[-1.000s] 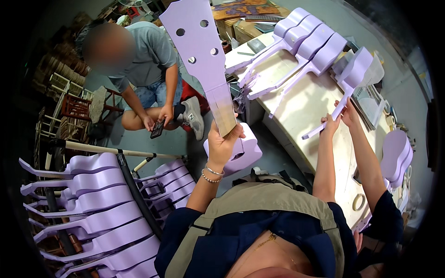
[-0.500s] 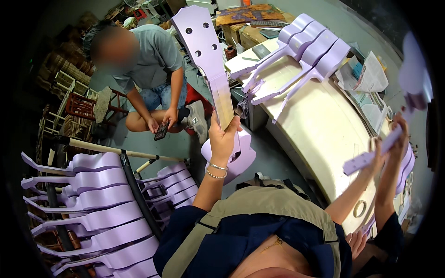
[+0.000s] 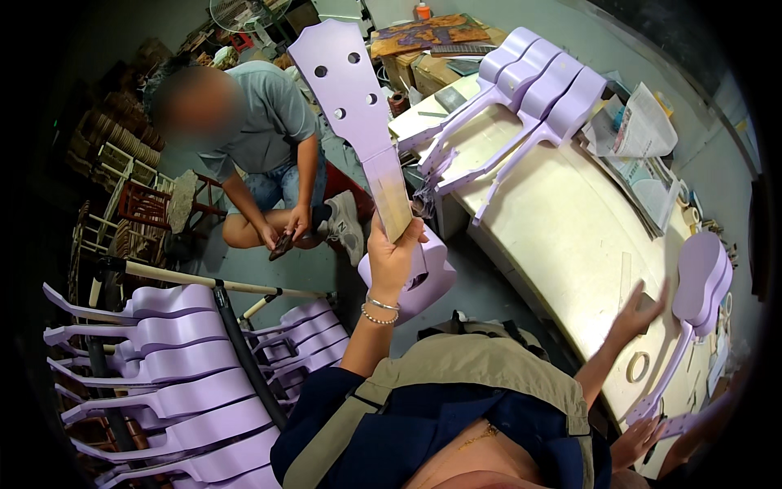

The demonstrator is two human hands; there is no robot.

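Observation:
My left hand (image 3: 393,259) is closed around the neck of a lilac ukulele (image 3: 346,90). The headstock points up, with several tuner holes and no strings. Below it, a strip of bare wood shows on the neck; the body and its sound hole hang partly behind my hand. Over the pale table, my right hand (image 3: 634,316) is raised, thumb and fingers partly spread and slightly blurred. A small dark patch shows between them, too unclear to name. Just right of it, another lilac ukulele (image 3: 700,277) lies on the table, its neck toward me.
Several lilac ukuleles (image 3: 529,73) stand on the far end of the table (image 3: 554,236), near newspapers (image 3: 643,122). A tape roll (image 3: 638,367) lies close by. Racked ukuleles (image 3: 195,399) fill the lower left. A seated person (image 3: 273,106) holds a phone. Another person's hand (image 3: 635,442) is lower right.
The ukulele that was raised by hands at the right is now down on the table. My right hand has come away from it. My left hand still grips its ukulele.

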